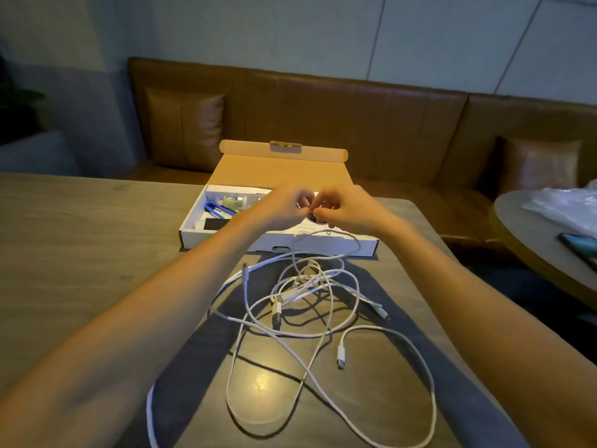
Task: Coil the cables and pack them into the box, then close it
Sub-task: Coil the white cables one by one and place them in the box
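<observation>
1. Head view. Shows the left hand (284, 205) and the right hand (344, 210) held close together above the right half of the box (281, 244), with both forearms reaching in from the lower corners.
2. Shows the fingers of both hands curled inward, with the fingertips meeting. Pinches between them a small dark thing (315, 216). Cannot tell what this thing is, being small and half hidden by the fingers.
3. Places the box on the table (80, 237), at the far edge, white outside. Shows the lid (274, 171) open and tilted back toward the sofa (323, 124), brown on the inner face.
4. Shows in the left part of the box a blue tool (218, 208), a roll of tape (234, 202) and a black flat piece (216, 224), lying near each other.
5. Finds the cables (307, 286), all white, in a loose tangle on the table just in front of the front wall of the box, not coiled. Shows one strand rising over this wall into the box, below the right hand. Shows a plug (341, 354) lying free at the near right side of the tangle.
6. Shows a cushion (185, 127) on the sofa, and at the right a round table (529, 244) with a phone (581, 247) and a clear plastic bag (568, 208) on it.
</observation>
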